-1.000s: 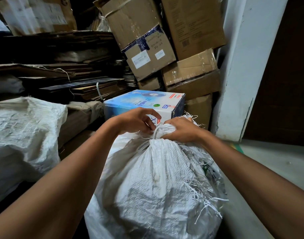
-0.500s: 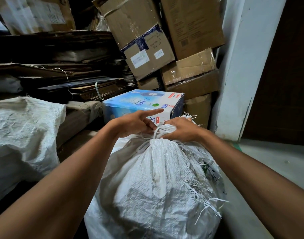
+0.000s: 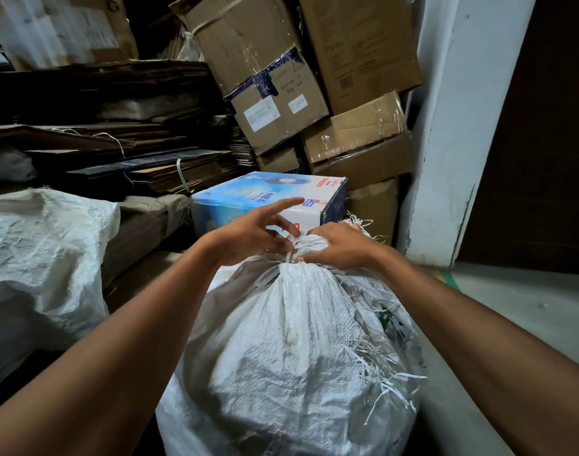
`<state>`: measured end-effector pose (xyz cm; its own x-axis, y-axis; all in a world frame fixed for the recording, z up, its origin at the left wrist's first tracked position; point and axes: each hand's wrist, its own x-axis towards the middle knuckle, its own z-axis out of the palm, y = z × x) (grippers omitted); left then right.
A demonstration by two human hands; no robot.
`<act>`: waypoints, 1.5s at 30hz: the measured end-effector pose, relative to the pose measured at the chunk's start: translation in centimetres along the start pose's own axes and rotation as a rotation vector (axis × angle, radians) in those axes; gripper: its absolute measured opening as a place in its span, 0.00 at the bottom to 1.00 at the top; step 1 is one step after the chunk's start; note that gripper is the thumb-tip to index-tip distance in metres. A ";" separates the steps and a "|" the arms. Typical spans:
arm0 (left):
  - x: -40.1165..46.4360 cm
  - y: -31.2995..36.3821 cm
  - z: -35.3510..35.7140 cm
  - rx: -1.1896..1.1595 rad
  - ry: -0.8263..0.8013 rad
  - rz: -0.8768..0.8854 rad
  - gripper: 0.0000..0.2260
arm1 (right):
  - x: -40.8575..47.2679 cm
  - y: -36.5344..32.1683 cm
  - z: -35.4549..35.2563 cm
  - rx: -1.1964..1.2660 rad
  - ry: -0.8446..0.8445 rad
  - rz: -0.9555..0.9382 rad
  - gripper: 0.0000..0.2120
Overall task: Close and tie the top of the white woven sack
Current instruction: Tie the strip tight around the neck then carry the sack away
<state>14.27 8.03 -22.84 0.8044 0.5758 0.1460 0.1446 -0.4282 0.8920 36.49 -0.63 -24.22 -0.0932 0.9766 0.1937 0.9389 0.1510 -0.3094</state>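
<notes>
A full white woven sack [image 3: 291, 350] stands in front of me, its right side torn with frayed strips hanging out. Its top is gathered into a bunched neck [image 3: 306, 245] with a white tie strip [image 3: 289, 256] wrapped around it. My right hand [image 3: 339, 246] grips the bunched neck from the right. My left hand [image 3: 248, 236] is at the neck's left side, its lower fingers pinching the tie strip while the index finger points out straight.
A blue and white printed box [image 3: 268, 200] sits just behind the sack. Stacked cardboard boxes [image 3: 271, 80] and flattened cartons [image 3: 100, 153] fill the back. Another white sack [image 3: 41, 268] lies at left. A white pillar [image 3: 452, 133] and grey floor [image 3: 511, 314] are at right.
My left hand's index finger has lifted from a curl and now points out straight, while its other fingers stay at the tie. My right hand keeps its grip on the neck.
</notes>
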 end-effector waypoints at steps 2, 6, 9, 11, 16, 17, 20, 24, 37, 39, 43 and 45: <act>0.3 0.2 0.2 0.087 -0.029 0.016 0.25 | -0.2 -0.2 -0.1 0.000 0.000 0.009 0.18; 0.8 0.2 0.8 0.168 -0.002 0.002 0.17 | -0.3 -0.2 -0.2 0.025 -0.013 0.020 0.20; 0.7 0.3 1.3 0.152 0.015 0.098 0.20 | 0.0 0.0 0.0 0.073 -0.017 0.046 0.24; 0.6 0.4 1.4 0.170 0.011 0.131 0.19 | 0.2 0.3 0.0 0.105 -0.028 0.064 0.22; 0.9 0.8 1.5 0.507 0.056 0.177 0.12 | 0.6 1.1 0.5 0.173 -0.030 0.115 0.39; 1.0 0.9 1.6 0.568 0.073 0.183 0.12 | 0.6 1.2 0.6 0.187 -0.031 0.116 0.39; 1.5 1.1 1.7 0.625 0.083 0.174 0.12 | 0.4 1.1 0.5 0.199 -0.022 0.116 0.33; 2.1 1.5 1.9 0.681 0.116 0.184 0.09 | -0.1 0.5 0.2 0.203 -0.006 0.113 0.23; 3.1 1.5 1.5 0.127 0.394 0.103 0.08 | -0.1 -1.4 -0.1 -0.085 0.063 0.127 0.32; 3.4 1.9 1.6 0.107 0.434 0.121 0.07 | -0.2 -1.7 -0.2 -0.135 0.068 0.118 0.33; 4.3 2.3 1.3 0.008 0.553 0.146 0.10 | -0.7 -2.3 0.4 -0.232 0.094 0.049 0.28; 4.6 2.4 1.0 -0.030 0.591 0.149 0.11 | -0.7 -2.5 0.5 -0.277 0.129 0.015 0.28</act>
<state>18.88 8.92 -20.49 0.3572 0.8041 0.4752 0.0322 -0.5191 0.8541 34.08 -1.65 -24.10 -0.0523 0.9482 0.3135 0.9961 0.0719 -0.0510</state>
